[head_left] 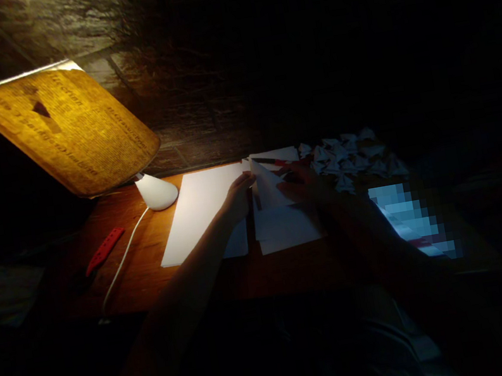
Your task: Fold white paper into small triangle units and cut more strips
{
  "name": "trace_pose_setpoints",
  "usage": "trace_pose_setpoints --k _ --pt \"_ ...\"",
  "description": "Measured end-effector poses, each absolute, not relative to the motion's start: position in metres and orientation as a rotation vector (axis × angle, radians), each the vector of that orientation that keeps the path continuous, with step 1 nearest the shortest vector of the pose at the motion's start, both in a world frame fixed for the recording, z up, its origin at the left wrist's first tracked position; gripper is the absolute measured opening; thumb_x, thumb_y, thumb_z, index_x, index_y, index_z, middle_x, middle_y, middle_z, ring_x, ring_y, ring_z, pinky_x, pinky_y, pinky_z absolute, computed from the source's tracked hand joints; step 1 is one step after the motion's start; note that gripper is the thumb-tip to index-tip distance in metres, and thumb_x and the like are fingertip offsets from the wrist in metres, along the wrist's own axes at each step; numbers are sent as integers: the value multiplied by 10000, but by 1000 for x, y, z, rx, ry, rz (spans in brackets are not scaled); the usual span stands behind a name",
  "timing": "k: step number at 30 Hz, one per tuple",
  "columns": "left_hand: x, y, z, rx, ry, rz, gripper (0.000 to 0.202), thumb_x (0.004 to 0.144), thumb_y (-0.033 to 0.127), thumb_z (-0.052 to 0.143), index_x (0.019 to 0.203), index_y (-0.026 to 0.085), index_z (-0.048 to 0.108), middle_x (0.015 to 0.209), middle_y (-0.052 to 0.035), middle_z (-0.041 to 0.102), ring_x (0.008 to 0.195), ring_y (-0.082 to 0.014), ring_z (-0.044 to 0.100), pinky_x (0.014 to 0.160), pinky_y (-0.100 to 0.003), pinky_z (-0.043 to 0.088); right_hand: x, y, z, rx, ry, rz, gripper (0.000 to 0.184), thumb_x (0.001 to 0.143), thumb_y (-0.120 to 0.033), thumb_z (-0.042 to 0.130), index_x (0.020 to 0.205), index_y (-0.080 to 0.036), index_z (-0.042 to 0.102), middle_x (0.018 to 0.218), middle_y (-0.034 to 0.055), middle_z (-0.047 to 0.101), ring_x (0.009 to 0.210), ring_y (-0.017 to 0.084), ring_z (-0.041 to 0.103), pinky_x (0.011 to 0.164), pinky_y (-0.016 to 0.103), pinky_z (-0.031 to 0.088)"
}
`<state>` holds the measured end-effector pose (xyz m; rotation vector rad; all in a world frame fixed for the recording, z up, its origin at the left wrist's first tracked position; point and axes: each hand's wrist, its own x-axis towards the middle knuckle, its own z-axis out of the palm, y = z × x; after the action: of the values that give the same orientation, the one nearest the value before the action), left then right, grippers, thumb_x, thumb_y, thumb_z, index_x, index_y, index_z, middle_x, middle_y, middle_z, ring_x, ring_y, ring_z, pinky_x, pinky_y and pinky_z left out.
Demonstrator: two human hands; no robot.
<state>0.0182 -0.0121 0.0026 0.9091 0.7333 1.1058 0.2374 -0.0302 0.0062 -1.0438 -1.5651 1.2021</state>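
Note:
My left hand [238, 196] pinches the left edge of a folded white paper piece [269, 188] that stands up from the wooden table [150, 275]. My right hand [301, 186] lies in shadow at the paper's right side, fingers closed against it. Under both hands lie flat white sheets [286, 227]. A larger white sheet [197, 213] lies to the left. A red-handled tool [273, 160] rests just behind the folded paper.
A lamp with a white base [157, 192] and a newspaper-covered shade [68, 129] stands at the left. Its cord [123, 257] runs forward. A red strip-like object [103, 250] lies left. Several small folded paper pieces [351, 155] are heaped at the right. A blurred lit screen [410, 219] lies at right.

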Motion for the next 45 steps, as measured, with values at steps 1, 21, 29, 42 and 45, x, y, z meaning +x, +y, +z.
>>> trace_pose_setpoints --k 1,21,29,42,45 --pt "19 -12 2 914 743 1123 293 761 316 882 909 174 673 810 -17 732 718 -170 686 725 -304 563 238 -29 5 -1045 -1576 1196 397 769 -433 791 1093 -228 689 846 31 719 784 219 694 658 334 563" --pt "16 -15 3 1237 1125 1341 173 766 225 748 848 204 598 817 13 664 700 -139 632 640 -251 497 235 -41 18 -1169 -1721 892 366 884 -357 711 1232 -242 709 1020 78 760 737 208 672 644 352 555" --pt "9 -17 6 1636 1278 1375 186 734 64 701 738 221 602 703 9 612 711 -160 545 677 -269 399 235 -34 4 -1129 -1886 684 328 900 -333 741 1222 -270 762 1196 86 756 925 243 690 844 405 576" --pt "-2 -35 29 2049 1217 1285 128 819 99 617 848 212 669 857 -43 678 792 -195 601 770 -334 464 239 -38 15 -1207 -1980 628 317 944 -437 708 1179 -244 796 941 66 805 807 243 729 728 350 523" --pt "-3 -42 31 2151 1096 1093 116 845 155 685 940 211 720 971 -72 685 897 -225 624 888 -376 502 235 -40 13 -1225 -2003 589 282 942 -426 708 1137 -244 798 924 63 806 790 239 729 709 335 509"
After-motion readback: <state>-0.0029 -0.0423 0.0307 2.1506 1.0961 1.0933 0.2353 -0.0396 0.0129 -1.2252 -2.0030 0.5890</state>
